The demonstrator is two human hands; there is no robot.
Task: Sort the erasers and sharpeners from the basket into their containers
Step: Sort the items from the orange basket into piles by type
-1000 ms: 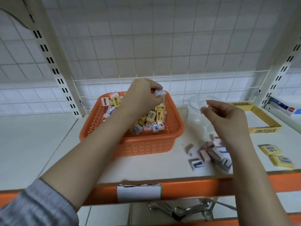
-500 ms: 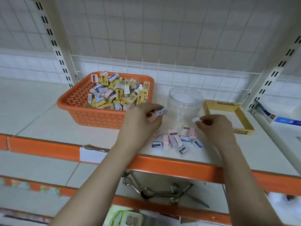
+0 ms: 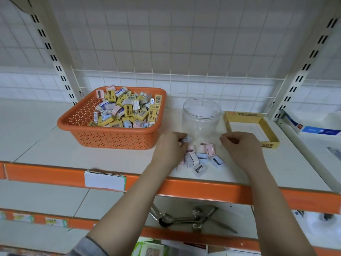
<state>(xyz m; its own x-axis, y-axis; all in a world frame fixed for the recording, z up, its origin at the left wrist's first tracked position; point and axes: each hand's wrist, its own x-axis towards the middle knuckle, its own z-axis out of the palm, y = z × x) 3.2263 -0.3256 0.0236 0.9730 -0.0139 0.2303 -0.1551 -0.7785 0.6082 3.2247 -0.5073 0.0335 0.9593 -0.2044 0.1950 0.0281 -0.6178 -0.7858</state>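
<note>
The person is part-way through the sharpener side of the sort. The left hand (image 3: pixel 170 147) has its grip closed on a small pale sharpener (image 3: pixel 185 140), pinched at the fingertips just above the shelf (image 3: pixel 46 145), right beside the loose pile of sharpeners (image 3: pixel 200 158) lying in front of the clear jar (image 3: pixel 202 117). The right hand (image 3: pixel 239 145) hovers at about 3 o'clock from that pile with fingers curled in; whether its grip holds anything I cannot tell, the fingertips are turned under.

The orange basket (image 3: pixel 110 137), at roughly 10 o'clock from the hands, is heaped with yellow erasers (image 3: pixel 128 109) and more sharpeners mixed in. The jar looks empty, and so does the yellow cardboard tray (image 3: pixel 269 132) at its 3 o'clock.

Next, I'd guess the pinched piece goes either onto the pile or into the jar's mouth at 12 o'clock; the second needs a lift clear over the rim.
</note>
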